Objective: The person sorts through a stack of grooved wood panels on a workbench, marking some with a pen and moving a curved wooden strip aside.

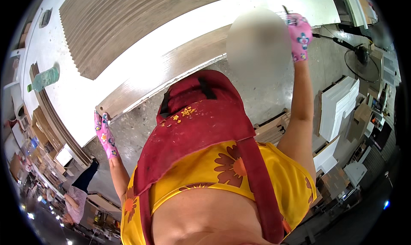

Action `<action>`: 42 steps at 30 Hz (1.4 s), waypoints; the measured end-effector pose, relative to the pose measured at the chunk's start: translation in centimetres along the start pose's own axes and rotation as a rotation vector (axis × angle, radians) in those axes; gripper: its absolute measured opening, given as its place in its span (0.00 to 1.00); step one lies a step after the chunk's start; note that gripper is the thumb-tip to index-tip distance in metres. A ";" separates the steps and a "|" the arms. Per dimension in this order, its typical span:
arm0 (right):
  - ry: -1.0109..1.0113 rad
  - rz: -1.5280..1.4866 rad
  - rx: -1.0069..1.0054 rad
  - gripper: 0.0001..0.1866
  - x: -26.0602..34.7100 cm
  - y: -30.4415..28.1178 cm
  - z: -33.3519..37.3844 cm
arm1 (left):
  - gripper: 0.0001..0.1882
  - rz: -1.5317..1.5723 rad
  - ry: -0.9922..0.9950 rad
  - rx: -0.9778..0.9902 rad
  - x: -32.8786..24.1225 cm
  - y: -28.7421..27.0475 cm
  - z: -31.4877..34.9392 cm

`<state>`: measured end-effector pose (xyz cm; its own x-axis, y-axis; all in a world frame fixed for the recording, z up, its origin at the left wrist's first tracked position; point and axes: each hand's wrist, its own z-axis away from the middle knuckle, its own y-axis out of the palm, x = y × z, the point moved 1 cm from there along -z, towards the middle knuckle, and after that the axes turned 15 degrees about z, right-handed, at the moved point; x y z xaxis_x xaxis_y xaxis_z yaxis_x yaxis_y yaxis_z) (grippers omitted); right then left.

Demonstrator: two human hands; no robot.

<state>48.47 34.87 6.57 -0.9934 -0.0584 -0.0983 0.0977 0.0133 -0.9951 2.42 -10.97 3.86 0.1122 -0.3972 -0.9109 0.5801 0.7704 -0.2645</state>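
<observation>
A long grey-brown wood-grain board [171,58] lies along the near edge of the white table [205,22]. At its left end, my left hand [105,135], in a pink flowered glove, grips the corner between thumb and fingers. My right hand [300,35], gloved the same way, is closed at the right of the table, beyond a blurred round patch. From its fingers a thin dark stick-like thing [285,9] sticks out; its kind is too small to tell. The patch hides the board's right end.
Several matching boards [141,22] lie side by side at the back of the table. A green-tinted bottle [44,79] lies at the left near long strips [55,116]. A fan [361,56] and stacked white panels [338,106] stand right. Another person [77,202] is at lower left.
</observation>
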 end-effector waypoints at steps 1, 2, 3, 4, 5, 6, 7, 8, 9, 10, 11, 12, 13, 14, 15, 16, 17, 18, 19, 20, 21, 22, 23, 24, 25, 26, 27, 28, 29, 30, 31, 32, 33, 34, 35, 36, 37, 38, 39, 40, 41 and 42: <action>-0.044 -0.881 0.298 0.15 0.8 2.7 1.6 | 0.26 0.012 0.008 0.001 0.3 0.0 -0.2; -0.121 -1.304 0.454 0.14 2.5 4.2 3.2 | 0.26 0.008 0.021 -0.012 0.4 -0.1 0.1; -0.138 -1.689 0.657 0.12 3.8 5.1 5.0 | 0.26 0.014 0.027 -0.008 0.6 0.0 0.0; -0.189 -1.595 0.705 0.10 6.5 3.3 8.4 | 0.26 0.015 0.018 -0.022 0.5 0.2 0.1; -0.241 -1.502 0.746 0.08 9.0 1.5 11.7 | 0.26 0.018 0.014 -0.035 0.2 0.7 0.3; -0.284 -1.459 0.737 0.08 10.0 1.7 12.9 | 0.26 0.018 0.010 -0.047 -0.1 1.1 0.4; -0.325 -1.411 0.727 0.07 11.1 1.9 14.2 | 0.27 0.019 0.024 -0.034 0.0 1.1 0.1; -0.729 -0.630 0.599 0.07 12.1 -0.3 14.7 | 0.27 0.018 0.020 -0.030 0.4 0.7 0.1; -1.092 0.093 0.277 0.08 13.1 -2.6 15.3 | 0.27 0.019 0.018 -0.025 0.9 0.2 0.0; -0.952 -0.267 0.346 0.08 12.3 -2.4 15.0 | 0.28 0.020 0.015 -0.022 1.3 -0.1 0.0; -0.792 -0.611 0.413 0.09 10.3 -2.1 14.6 | 0.28 0.041 -0.014 -0.046 1.5 -0.3 0.2; -0.610 -0.943 0.475 0.10 8.5 -1.2 14.3 | 0.28 -0.002 -0.023 -0.035 1.3 -0.1 0.3; -0.509 -0.948 0.387 0.10 7.0 -0.8 12.7 | 0.29 -0.052 -0.030 -0.034 0.5 0.2 0.6; -0.424 -0.758 0.211 0.09 5.2 -0.7 9.8 | 0.29 -0.114 -0.034 -0.039 -0.2 0.2 0.9; -0.332 -0.573 0.059 0.09 3.2 -0.6 7.1 | 0.29 -0.198 0.046 -0.051 -0.1 0.1 0.7; -0.250 -0.412 -0.053 0.09 1.1 -0.1 4.5 | 0.28 -0.171 0.000 0.004 -0.2 -0.1 -0.1; -0.234 -0.315 -0.297 0.09 -1.5 2.1 1.9 | 0.28 -0.070 0.007 0.002 0.0 -0.2 -0.4; -0.172 -0.270 -0.407 0.09 -3.2 4.1 -0.1 | 0.28 0.035 0.017 0.003 0.3 -0.2 -0.6; -0.074 -0.259 -0.273 0.11 -5.6 6.9 -2.5 | 0.27 0.005 0.022 0.001 0.4 -0.2 -0.9; 0.196 -0.546 0.013 0.12 -3.8 6.1 -2.8 | 0.27 -0.027 0.021 -0.014 0.5 -0.6 -0.7; 0.176 -0.668 0.046 0.13 -4.6 7.2 -3.9 | 0.27 -0.056 0.020 -0.011 0.5 -0.6 -0.6; 0.158 -0.791 0.080 0.13 -5.9 8.1 -5.2 | 0.27 -0.020 0.027 -0.017 0.5 -0.6 -0.6; 0.131 -0.871 0.072 0.11 -5.9 8.1 -5.6 | 0.27 0.015 0.030 -0.021 0.5 -0.3 -0.5; 0.166 -0.881 0.110 0.10 -6.0 8.1 -5.8 | 0.27 0.050 0.034 -0.023 0.4 -0.1 -0.4; 0.188 -0.895 0.101 0.10 -6.0 8.3 -5.8 | 0.27 0.042 -0.005 -0.021 0.0 -0.1 -0.4; 0.204 -0.903 0.089 0.09 -5.7 7.7 -5.6 | 0.27 0.069 0.020 -0.032 -0.1 0.0 -0.2; 0.181 -0.921 0.034 0.09 -5.4 7.2 -5.3 | 0.27 0.095 0.045 -0.042 -0.2 0.2 0.1; 0.159 -0.938 -0.021 0.09 -5.1 6.7 -4.9 | 0.27 0.120 0.071 -0.052 -0.4 0.3 0.4; 0.138 -0.953 -0.077 0.09 -5.2 6.2 -4.6 | 0.25 0.072 0.037 -0.055 -1.8 0.8 0.9; 0.163 -1.018 -0.093 0.08 -5.4 6.0 -4.5 | 0.25 -0.098 0.162 -0.043 -2.1 0.6 1.0; 0.187 -1.083 -0.110 0.08 -5.8 5.8 -4.5 | 0.25 -0.268 0.286 -0.030 -2.2 0.2 1.0; 0.213 -1.147 -0.126 0.08 -6.3 5.7 -4.6 | 0.24 -0.438 0.411 -0.017 -2.2 -0.2 0.9; 0.229 -1.298 -0.134 0.10 -6.5 5.7 -5.3 | 0.22 -0.462 0.508 0.024 -2.0 -0.5 0.8; 0.258 -1.571 -0.084 0.13 -6.9 5.6 -5.8 | 0.22 -0.072 0.449 0.047 -1.6 -0.7 0.5; 0.224 -1.702 -0.016 0.15 -7.5 5.6 -5.6 | 0.22 0.315 0.378 0.070 -1.3 -0.8 0.1; 0.182 -1.831 0.066 0.18 -5.6 3.8 -4.1 | 0.22 0.699 0.294 0.082 -1.1 -0.9 0.0; 0.191 -1.859 0.001 0.22 -4.0 2.5 -2.6 | 0.22 0.641 0.373 0.121 -0.6 -1.4 -0.2; 0.195 -1.934 0.047 0.24 -4.7 2.8 -2.2 | 0.21 0.586 0.381 0.090 0.4 -1.6 -0.7; 0.207 -1.941 0.086 0.23 -4.9 3.2 -2.0 | 0.20 0.527 0.389 0.049 1.3 -1.8 -0.6; 0.220 -1.947 0.126 0.23 -5.1 3.8 -1.7 | 0.19 0.468 0.396 0.009 2.1 -2.1 -0.5; 0.230 -2.004 0.146 0.23 -6.6 5.6 -1.8 | 0.14 -0.043 0.247 -0.161 0.1 -0.9 -0.2; 0.352 -1.952 0.048 0.23 -6.5 6.3 -1.6 | 0.15 0.099 0.280 -0.124 0.5 -0.7 0.1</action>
<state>55.44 36.92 0.94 0.2992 0.2071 0.9315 -0.9492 0.1641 0.2684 2.09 -11.76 3.66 -0.0731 -0.1774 -0.9814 0.4732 0.8601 -0.1907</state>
